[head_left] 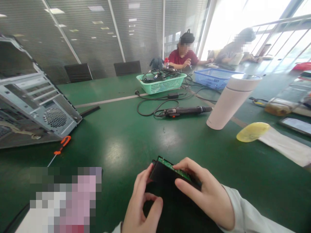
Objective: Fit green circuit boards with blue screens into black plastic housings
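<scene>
Head view: worker's two hands on a black box (161,174) at the table's near edge, green board (183,174) showing on top.
Right hand (209,191) grips box, thumb on near side, a fingertip at the board; left hand (143,204) loosely open, fingers against box's left end, thumb off it. Box looks tilted; underside too dark to make out from here. Beyond it on the green table (126,129): corded screwdriver (184,111), pink tumbler (232,102), green basket (164,85) of cables, blue basket (216,79). Off left, PC case (53,116), with orange-handled tool (62,144) just beside. Right side, yellow item (252,132) by white cloth (286,144). Two people (178,60) sit at the far side.
</scene>
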`<state>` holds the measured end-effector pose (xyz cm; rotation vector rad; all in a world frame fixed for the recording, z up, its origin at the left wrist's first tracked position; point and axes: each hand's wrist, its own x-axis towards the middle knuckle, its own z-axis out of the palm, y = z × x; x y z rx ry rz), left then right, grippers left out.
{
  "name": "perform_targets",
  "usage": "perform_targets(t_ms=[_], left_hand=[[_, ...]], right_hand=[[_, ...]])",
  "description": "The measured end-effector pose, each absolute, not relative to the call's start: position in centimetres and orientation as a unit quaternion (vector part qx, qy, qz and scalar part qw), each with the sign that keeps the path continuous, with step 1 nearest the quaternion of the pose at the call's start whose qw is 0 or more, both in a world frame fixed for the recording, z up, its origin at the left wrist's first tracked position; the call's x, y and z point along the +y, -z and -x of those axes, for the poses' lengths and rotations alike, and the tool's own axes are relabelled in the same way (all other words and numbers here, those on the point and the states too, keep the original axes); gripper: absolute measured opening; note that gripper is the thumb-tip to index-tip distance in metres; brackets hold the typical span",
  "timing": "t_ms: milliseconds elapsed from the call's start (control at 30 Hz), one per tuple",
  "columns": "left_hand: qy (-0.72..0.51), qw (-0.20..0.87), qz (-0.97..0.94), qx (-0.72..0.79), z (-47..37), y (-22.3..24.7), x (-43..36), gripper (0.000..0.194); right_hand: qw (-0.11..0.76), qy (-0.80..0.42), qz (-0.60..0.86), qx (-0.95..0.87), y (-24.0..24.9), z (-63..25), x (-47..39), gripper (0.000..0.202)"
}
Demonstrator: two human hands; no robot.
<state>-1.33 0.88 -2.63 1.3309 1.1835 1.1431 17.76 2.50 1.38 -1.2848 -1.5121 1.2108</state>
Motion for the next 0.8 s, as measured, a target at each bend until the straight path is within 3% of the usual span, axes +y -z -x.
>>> perform_targets(t_ms=[133,300,533,733,800], left_hand=[[-0.482,0.491,-0.552,0.471,1.5,2.5,1.0,0.049],[-0.478,0.491,-0.553,0.475,1.5,2.9,1.1,0.057],[-0.461,0.496,-0.545,0.494,1.4,1.8,1.1,0.043],[-0.463,0.490,-0.561,0.480,1.4,1.8,1.3,0.039],[-0.467,0.478,-0.559,0.491,1.3,1.8,1.3,0.039]], right_hand=[[0.348,-0.757,0.434,-0.342,-0.8,-17.5,3.0,0.060],[0.288,-0.866,0.339,-0.228,-0.2,-17.3,3.4,0.055],[0.360,-0.862,0.326,-0.146,-0.5,-17.1,4.3,0.036],[0.398,-0.794,0.391,-0.240,-0.3,-17.0,4.4,0.069],[0.439,-0.732,0.429,-0.295,-0.1,-17.0,4.1,0.072]])
